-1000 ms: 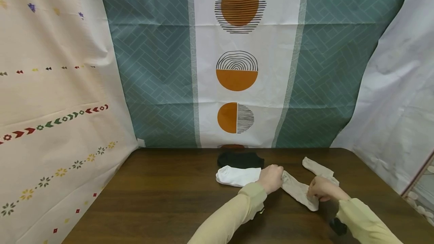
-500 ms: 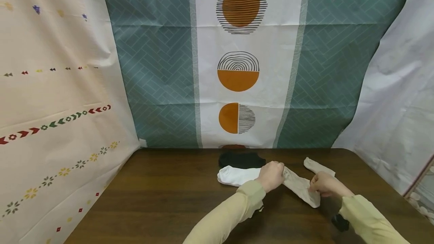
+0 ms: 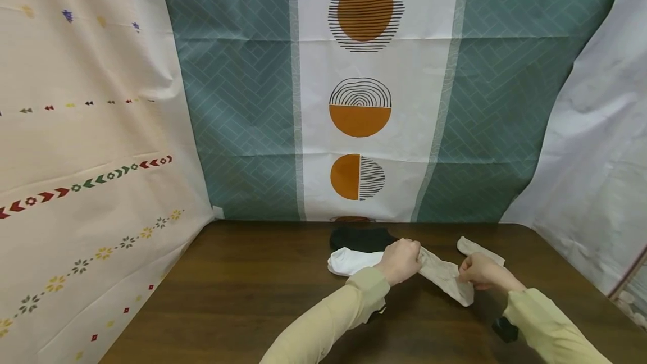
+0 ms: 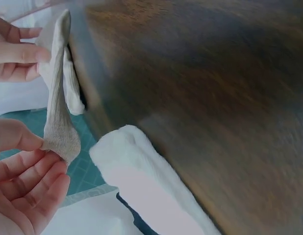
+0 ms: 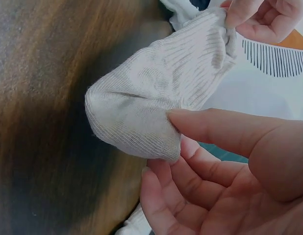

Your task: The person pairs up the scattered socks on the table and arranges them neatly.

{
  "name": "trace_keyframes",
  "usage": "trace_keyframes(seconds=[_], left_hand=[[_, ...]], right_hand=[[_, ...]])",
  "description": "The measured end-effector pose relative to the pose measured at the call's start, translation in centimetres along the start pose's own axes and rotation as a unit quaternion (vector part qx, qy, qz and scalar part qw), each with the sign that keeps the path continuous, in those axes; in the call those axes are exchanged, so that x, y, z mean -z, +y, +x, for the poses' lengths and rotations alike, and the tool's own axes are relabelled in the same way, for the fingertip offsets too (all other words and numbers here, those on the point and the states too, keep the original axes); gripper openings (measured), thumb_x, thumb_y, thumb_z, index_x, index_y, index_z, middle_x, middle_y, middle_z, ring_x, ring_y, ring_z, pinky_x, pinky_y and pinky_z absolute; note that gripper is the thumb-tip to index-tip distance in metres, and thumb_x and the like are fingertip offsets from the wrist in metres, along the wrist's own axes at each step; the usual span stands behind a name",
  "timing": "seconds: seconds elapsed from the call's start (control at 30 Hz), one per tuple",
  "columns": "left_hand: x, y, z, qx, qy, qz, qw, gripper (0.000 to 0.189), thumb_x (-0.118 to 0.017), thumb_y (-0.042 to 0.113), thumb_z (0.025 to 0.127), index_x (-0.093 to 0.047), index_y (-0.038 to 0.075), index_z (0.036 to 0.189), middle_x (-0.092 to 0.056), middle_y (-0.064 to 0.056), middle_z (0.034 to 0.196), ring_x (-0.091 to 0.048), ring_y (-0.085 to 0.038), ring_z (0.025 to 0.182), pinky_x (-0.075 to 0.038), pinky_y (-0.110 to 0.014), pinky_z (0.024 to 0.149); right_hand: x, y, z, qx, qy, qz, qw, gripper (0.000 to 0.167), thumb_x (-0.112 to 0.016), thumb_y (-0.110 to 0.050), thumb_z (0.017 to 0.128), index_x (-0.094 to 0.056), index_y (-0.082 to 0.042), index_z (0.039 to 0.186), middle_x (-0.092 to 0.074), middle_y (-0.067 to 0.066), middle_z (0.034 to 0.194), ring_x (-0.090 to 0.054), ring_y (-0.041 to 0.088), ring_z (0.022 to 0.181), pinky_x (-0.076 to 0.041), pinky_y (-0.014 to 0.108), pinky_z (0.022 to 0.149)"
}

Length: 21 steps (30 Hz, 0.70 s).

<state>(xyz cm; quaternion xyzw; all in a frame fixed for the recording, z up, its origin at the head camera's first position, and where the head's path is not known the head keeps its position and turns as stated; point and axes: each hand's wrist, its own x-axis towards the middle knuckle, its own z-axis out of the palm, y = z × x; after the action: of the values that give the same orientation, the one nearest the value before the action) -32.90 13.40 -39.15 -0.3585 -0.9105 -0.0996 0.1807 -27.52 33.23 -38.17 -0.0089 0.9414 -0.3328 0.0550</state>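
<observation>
A beige ribbed sock (image 3: 445,277) is stretched between both hands, raised a little over the table. My left hand (image 3: 401,261) pinches the cuff end between thumb and forefinger, the other fingers loosely bent in the left wrist view. Towards the toe, my right hand (image 3: 482,272) pinches the sock's edge between thumb and fingers; the toe part (image 5: 127,117) droops beyond this grip. A second beige sock (image 3: 477,249) lies behind the right hand, partly covered by it. A white sock (image 3: 351,263) lies left of the left hand, which hides its right end.
Black socks (image 3: 361,239) lie at the back of the dark wooden table (image 3: 242,285), just behind the white one. A patterned cloth (image 3: 247,100) hangs along the rear edge, with a cream cloth (image 3: 101,128) on the left side.
Both hands have raised the beige sock slightly and drawn it back towards the rear left. The grip on both ends stays. The head view has turned a little to the left.
</observation>
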Motion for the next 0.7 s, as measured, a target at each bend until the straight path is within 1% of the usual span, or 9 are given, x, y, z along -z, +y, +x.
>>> trace_keyframes(seconds=[0.17,0.33,0.43,0.7], left_hand=[[0.6,-0.2,-0.4,-0.006,-0.001,-0.004,1.0,0.017,-0.063,0.011,0.075,-0.05,0.015,0.063,-0.044,0.006,0.057,-0.043,-0.004,0.053,-0.037,-0.022,0.044],[1.3,-0.5,-0.9,-0.013,0.003,-0.013,0.9998,0.018,-0.063,0.013,0.076,-0.049,0.015,0.063,-0.042,0.007,0.056,-0.042,-0.004,0.051,-0.036,-0.021,0.043],[1.7,-0.8,-1.2,-0.015,0.006,-0.018,0.9997,0.019,-0.062,0.013,0.076,-0.049,0.015,0.062,-0.042,0.007,0.056,-0.042,-0.004,0.052,-0.036,-0.022,0.043],[1.9,-1.7,-2.1,-0.012,0.016,-0.033,0.9993,0.02,-0.063,0.013,0.074,-0.049,0.016,0.06,-0.041,0.008,0.055,-0.04,-0.004,0.05,-0.034,-0.021,0.042]], right_hand=[[0.0,-0.2,0.2,0.015,0.0,-0.003,0.9999,0.015,-0.065,-0.003,0.076,-0.054,-0.004,0.066,-0.04,-0.003,0.054,-0.04,0.01,0.05,-0.043,0.029,0.048],[-0.2,-0.5,0.4,0.029,-0.006,0.004,0.9995,0.02,-0.066,-0.003,0.076,-0.052,-0.006,0.062,-0.036,-0.005,0.051,-0.034,0.007,0.045,-0.04,0.026,0.045],[-0.2,-0.7,0.4,0.036,-0.007,0.004,0.9993,0.02,-0.066,-0.003,0.075,-0.052,-0.006,0.062,-0.036,-0.005,0.051,-0.033,0.006,0.044,-0.039,0.025,0.044],[-0.5,-1.6,0.3,0.056,-0.004,-0.001,0.9984,0.015,-0.067,-0.002,0.075,-0.055,-0.003,0.065,-0.038,-0.004,0.053,-0.035,0.007,0.045,-0.04,0.026,0.045]])
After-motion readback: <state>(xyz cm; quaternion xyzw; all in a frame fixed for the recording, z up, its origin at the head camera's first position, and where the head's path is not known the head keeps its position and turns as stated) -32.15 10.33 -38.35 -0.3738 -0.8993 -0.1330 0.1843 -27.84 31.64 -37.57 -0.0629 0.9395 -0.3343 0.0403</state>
